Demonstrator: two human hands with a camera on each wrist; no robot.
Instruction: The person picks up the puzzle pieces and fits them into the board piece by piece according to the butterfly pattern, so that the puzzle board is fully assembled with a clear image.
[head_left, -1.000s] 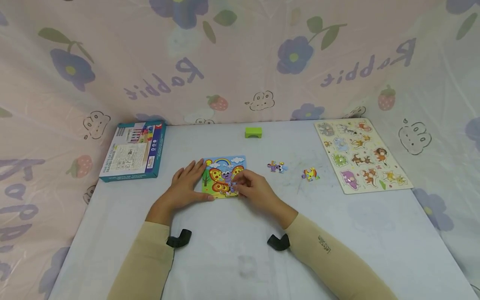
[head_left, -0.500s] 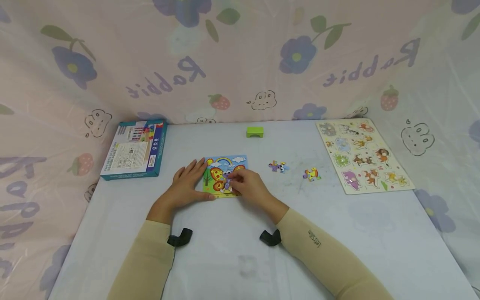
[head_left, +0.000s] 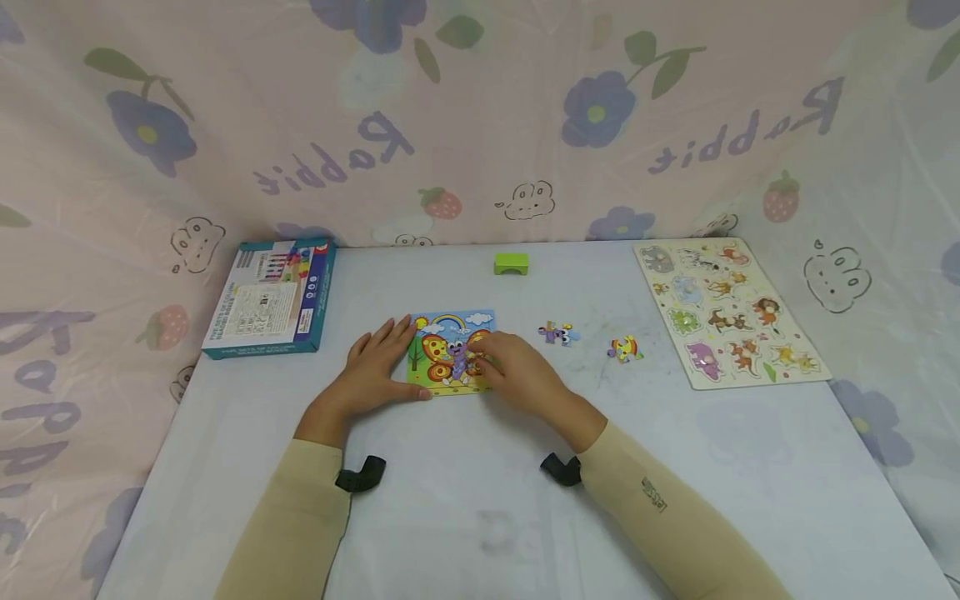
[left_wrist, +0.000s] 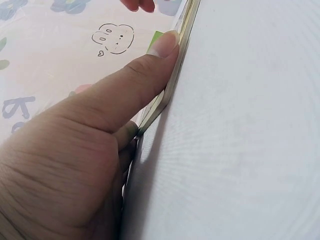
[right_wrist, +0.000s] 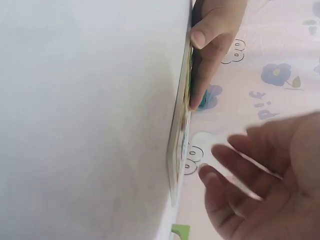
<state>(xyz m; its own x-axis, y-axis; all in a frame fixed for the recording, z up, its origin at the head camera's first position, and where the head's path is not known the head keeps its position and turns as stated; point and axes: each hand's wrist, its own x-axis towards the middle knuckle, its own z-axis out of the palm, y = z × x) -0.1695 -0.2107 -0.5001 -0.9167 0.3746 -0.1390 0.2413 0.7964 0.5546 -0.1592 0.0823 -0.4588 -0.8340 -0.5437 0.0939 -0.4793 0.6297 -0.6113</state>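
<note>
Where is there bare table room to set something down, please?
Bare patches lie between box and block, block and animal board, and that board and the right sleeve. The puzzle is crowded by the left hand and right hand; loose pieces lie nearby.

Evenly lit, slightly dim head view, brighter wrist views — soft shadow along the puzzle board (head_left: pixel 453 354)

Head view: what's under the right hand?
The right side of the butterfly puzzle and white tabletop. The right hand's grip covers part of both, so detail there is hidden; right wrist view shows a gap above the puzzle.
</note>
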